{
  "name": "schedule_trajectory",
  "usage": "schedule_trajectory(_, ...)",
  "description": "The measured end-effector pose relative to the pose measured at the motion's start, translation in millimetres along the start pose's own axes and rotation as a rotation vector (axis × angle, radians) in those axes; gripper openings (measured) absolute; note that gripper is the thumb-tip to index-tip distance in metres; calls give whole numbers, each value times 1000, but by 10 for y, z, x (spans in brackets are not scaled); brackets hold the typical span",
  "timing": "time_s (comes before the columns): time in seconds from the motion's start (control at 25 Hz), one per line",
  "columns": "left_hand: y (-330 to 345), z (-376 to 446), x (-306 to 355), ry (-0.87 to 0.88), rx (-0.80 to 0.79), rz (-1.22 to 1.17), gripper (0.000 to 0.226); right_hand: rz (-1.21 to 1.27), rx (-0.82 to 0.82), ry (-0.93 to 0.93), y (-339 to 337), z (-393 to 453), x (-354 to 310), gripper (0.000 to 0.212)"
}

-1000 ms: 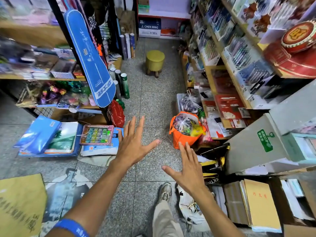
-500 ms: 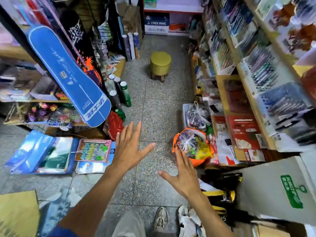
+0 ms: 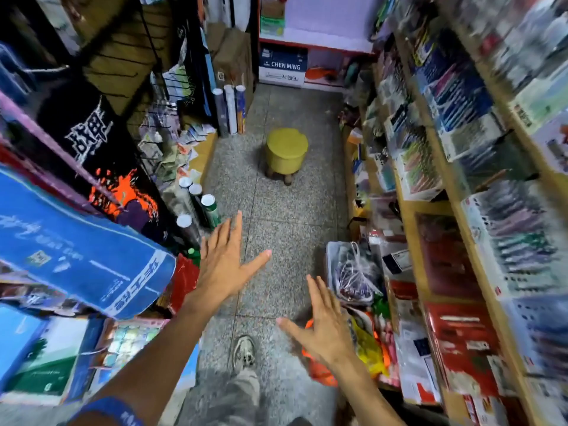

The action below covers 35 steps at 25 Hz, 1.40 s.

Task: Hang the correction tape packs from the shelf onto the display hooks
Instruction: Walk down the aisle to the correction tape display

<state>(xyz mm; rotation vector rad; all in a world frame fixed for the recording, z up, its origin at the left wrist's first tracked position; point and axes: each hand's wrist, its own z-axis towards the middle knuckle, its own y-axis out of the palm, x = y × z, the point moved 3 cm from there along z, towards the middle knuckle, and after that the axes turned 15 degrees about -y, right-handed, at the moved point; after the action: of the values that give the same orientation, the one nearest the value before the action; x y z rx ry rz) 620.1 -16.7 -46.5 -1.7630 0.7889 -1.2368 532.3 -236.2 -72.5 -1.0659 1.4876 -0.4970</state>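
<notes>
Both hands empty, fingers splayed flat: left hand (image 3: 226,265) mid-frame, right hand (image 3: 324,327) lower, nearer right-side shelves (image 3: 436,210); correction tape packs couldn't be picked out, too blurred.

I see a speckled stone floor (image 3: 285,229), matt and grainy. The stool (image 3: 286,150) looks covered in matt mustard cloth, on wooden legs. The right-hand shelves (image 3: 430,207) are pale wood, stocked with glossy plastic packets. A blue bag (image 3: 76,259) on my left looks like woven cloth. The box (image 3: 282,67) at the far end is printed cardboard.
</notes>
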Motion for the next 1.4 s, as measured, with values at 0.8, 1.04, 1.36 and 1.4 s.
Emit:
schedule_trajectory(0.8, 81, 5168, 2235, -51, -51, -20, 100, 28, -121, 4, -2311, 5210, 1067, 107)
schedule_trajectory(1.04, 71, 6737, 2637, -126, -19, -70, 97, 74, -158, -64, -2883, 6888, 1179, 108)
schedule_trajectory(1.36, 16, 8904, 2663, -227, -68, -95, 109, 99, -211, -139, -3408, 9169, 1064, 119)
schedule_trajectory(1.4, -9, 9156, 2671, -252, -66, -105, 108, 80, -210, -158, -3452, 9478, 1056, 122)
